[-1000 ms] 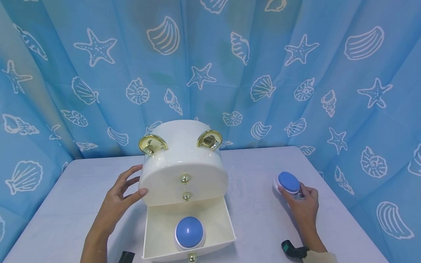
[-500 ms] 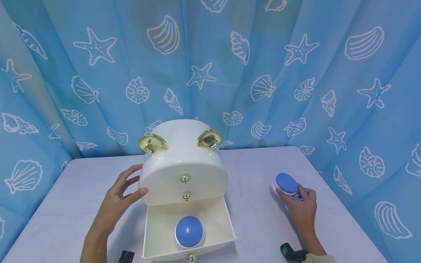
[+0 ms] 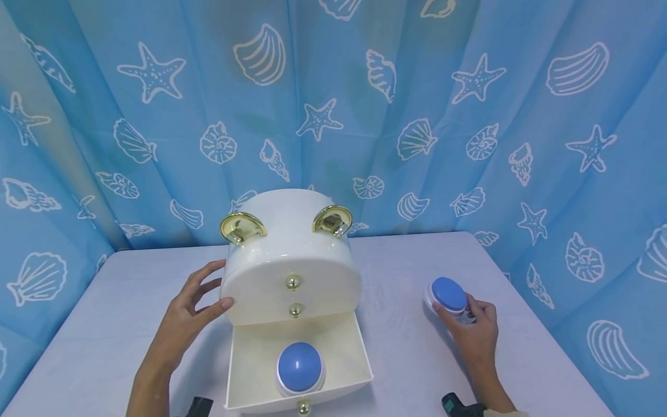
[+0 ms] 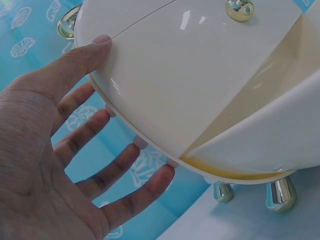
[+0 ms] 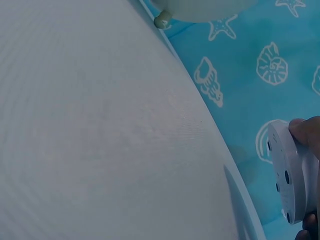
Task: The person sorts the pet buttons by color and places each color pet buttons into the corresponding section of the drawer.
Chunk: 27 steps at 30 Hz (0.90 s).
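Observation:
In the head view my right hand [image 3: 473, 336] pinches a round push button [image 3: 449, 295] by its sides, blue dome up, to the right of the box. The right wrist view shows the white base of that push button [image 5: 287, 172], with small dark spots underneath. My left hand [image 3: 184, 321] touches a glossy white drawer box [image 3: 292, 255] at its left side. In the left wrist view the left thumb [image 4: 95, 52] lies on the front face and the spread, nearly straight fingers reach the side. A second blue push button [image 3: 300, 367] sits in the pulled-out bottom drawer [image 3: 250, 370].
Gold ears [image 3: 332, 220] stick out from the box top, and gold knobs [image 3: 293, 282] mark its front. Short gold feet [image 4: 280, 195] support it. A pale cloth covers the table [image 3: 401, 347]. Behind hangs a blue curtain [image 3: 344, 150] with shells and starfish.
My right hand has moved a little to the left with the push button in it, toward the box. The left hand, the box and the drawer have stayed in place.

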{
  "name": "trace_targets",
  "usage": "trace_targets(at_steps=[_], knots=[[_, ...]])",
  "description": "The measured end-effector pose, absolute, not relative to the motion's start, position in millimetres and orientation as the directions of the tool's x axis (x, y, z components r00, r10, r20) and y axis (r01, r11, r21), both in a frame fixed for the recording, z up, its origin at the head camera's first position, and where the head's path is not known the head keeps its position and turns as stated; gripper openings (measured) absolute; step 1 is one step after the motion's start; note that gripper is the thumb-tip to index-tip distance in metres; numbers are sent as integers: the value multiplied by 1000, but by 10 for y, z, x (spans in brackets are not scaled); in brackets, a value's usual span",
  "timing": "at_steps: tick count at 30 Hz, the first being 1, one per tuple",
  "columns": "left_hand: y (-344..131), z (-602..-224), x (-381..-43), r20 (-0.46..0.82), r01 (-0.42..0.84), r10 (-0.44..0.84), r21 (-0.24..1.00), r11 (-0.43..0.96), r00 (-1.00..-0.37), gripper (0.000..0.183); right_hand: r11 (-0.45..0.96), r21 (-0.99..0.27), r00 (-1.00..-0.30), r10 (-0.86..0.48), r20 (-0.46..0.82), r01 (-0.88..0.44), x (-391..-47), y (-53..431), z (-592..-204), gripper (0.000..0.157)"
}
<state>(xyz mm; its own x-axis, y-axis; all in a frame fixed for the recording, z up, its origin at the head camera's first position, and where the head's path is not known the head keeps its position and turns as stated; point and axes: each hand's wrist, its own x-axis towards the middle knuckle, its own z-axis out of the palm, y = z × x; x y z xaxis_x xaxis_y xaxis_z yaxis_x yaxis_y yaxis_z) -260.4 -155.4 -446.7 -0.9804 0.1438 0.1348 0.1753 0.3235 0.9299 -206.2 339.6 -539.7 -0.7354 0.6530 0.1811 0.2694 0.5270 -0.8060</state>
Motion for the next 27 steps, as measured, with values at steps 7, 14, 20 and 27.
trace_targets(at_steps=[7,14,20,27], knots=[[-1546,-4475,-2590,139,178,139,928,326,-980,73,528,-815,-740,642,200,238,-2041,3359,-5402,97],[-1540,-4492,-2591,148,186,137,926,329,-979,74,530,-816,-745,636,202,231,-2021,3326,-5406,96],[-1538,-4500,-2594,138,175,132,927,333,-982,75,536,-815,-750,628,210,220,-2008,3293,-5406,93],[-1537,-4517,-2589,145,183,136,926,330,-980,74,547,-808,-756,618,213,220,-1984,3257,-5412,92]])
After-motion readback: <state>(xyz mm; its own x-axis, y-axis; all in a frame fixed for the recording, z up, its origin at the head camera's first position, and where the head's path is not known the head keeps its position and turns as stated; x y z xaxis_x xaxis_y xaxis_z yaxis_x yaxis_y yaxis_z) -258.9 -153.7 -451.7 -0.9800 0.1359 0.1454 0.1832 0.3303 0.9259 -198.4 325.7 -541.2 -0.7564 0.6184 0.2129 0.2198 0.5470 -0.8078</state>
